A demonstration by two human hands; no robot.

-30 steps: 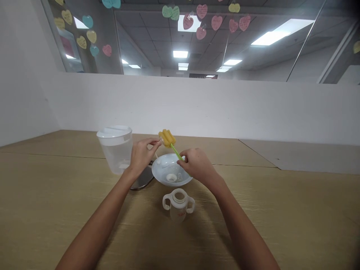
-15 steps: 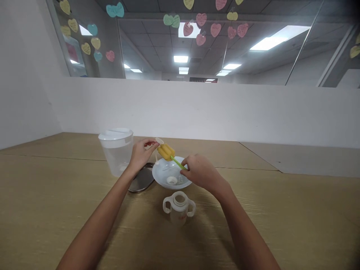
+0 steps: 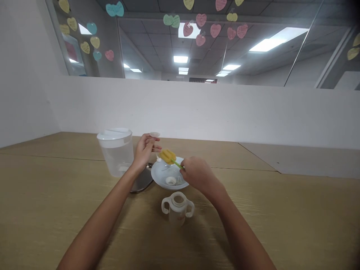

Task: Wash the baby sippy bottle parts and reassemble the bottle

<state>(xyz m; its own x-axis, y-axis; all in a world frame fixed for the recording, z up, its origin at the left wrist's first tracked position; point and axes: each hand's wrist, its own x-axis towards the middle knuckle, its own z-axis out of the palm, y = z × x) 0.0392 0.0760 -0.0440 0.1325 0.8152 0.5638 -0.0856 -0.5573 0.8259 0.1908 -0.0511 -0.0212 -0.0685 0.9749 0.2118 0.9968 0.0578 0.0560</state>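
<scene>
Right hand pinches the green-handled sponge bottle brush above a white bowl, while left hand holds a small clear disc at its fingertips!

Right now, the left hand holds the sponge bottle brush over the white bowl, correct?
No: the right hand holds the sponge bottle brush, as the head view shows; the left hand holds a small clear disc. The brush is over the white bowl, as you said.

dim, even indoor light from overhead panels; soft shadow on tabletop; wide-angle bending toward edges, slight blur.
</scene>
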